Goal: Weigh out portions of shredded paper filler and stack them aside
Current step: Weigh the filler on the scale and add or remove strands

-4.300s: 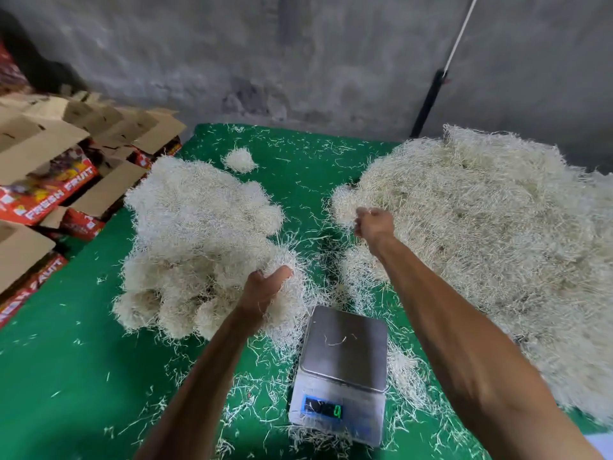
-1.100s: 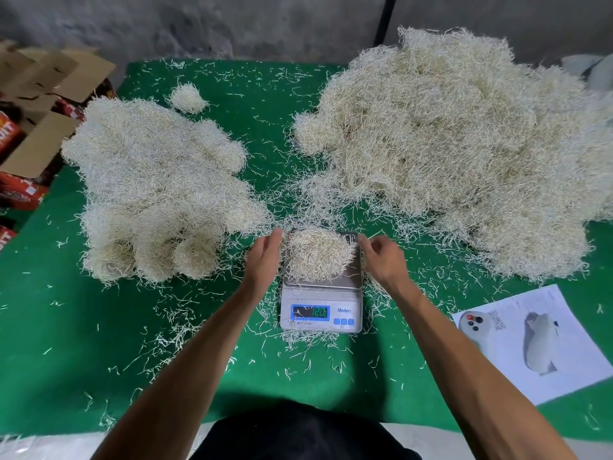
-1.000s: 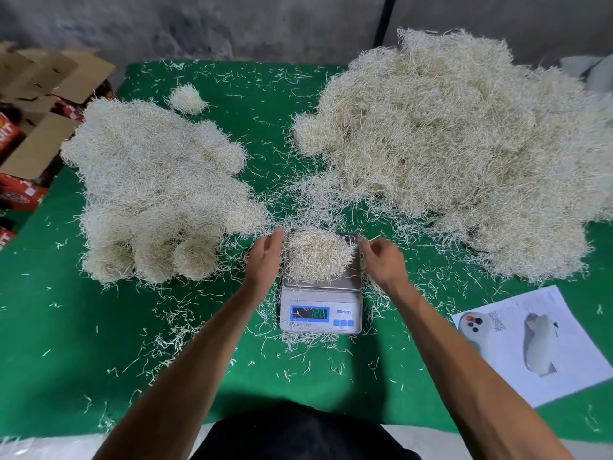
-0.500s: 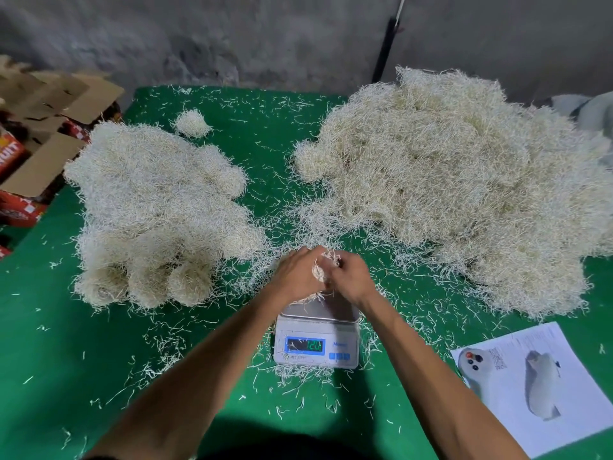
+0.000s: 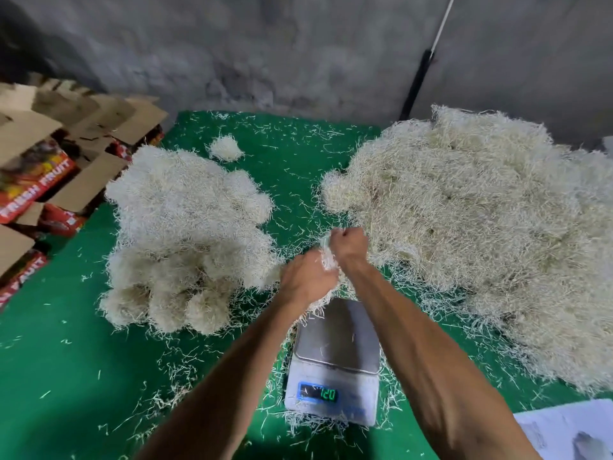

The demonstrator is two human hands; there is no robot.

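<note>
Grey concrete wall at the back, green table (image 5: 66, 376) filling the frame, loose shreds lying all over it.

Fingers of both hands are curling tight round one compact portion (image 5: 326, 260) of shredded paper, mid-frame just above the far edge of the scale. Left hand (image 5: 306, 282) is gripping the lower left of the wad, right hand (image 5: 348, 245) is closing on the upper right. Only a sliver of paper is showing between the fists.

The scale (image 5: 335, 353) is sitting lower centre with its steel pan bare apart from a few strands; display is reading 120, probably not settling yet.

Step, as I'm judging it: weighing is done, the portion is being lifted off and squeezed into a ball. Next move is calling for a carry to the left and a set-down on the weighed stack (image 5: 189, 234), mid-left, where rounded balls are lining the near edge. It needs a firm grip, as shreds are likely shedding.

Orientation: the wad is looking slightly elongated, with its long axis running lower left to upper right between the fists; too covered to call it firmly.

Bulk pile (image 5: 481, 234) is taking up the right side. Fruit cartons (image 5: 36, 180) are sitting upper left, a printed sheet (image 5: 570, 429) lower right.
</note>
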